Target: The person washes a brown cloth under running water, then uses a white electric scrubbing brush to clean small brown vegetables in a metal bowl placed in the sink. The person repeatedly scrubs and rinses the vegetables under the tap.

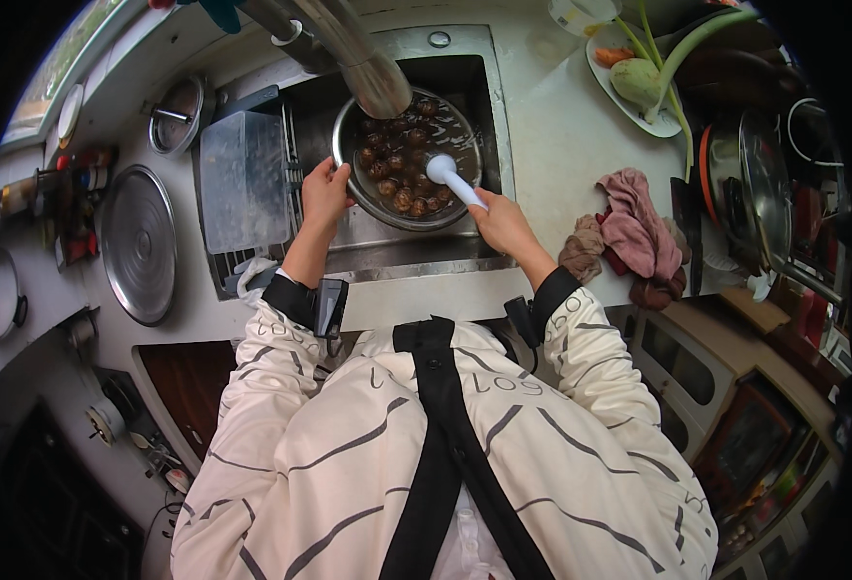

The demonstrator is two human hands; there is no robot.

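A round metal basin (426,220) sits in the sink, filled with brownish water and several round, dark brown, walnut-like pieces (404,198). My left hand (326,190) grips the basin's left rim, thumb on top and fingers beneath. In my right hand (502,220) is the handle of a white plastic utensil (455,181). Its round head rests at the water among the brown pieces; the underside of that head is hidden. The thick metal faucet (377,83) hangs over the basin's far edge and covers part of it.
A rack on the sink's left holds a translucent plastic container (243,181). Metal lids (139,243) lie farther left. To the right are crumpled cloths (636,232) and a white plate (658,129) with a kohlrabi-like vegetable (636,81). A glass-lidded pan (749,188) stands at far right.
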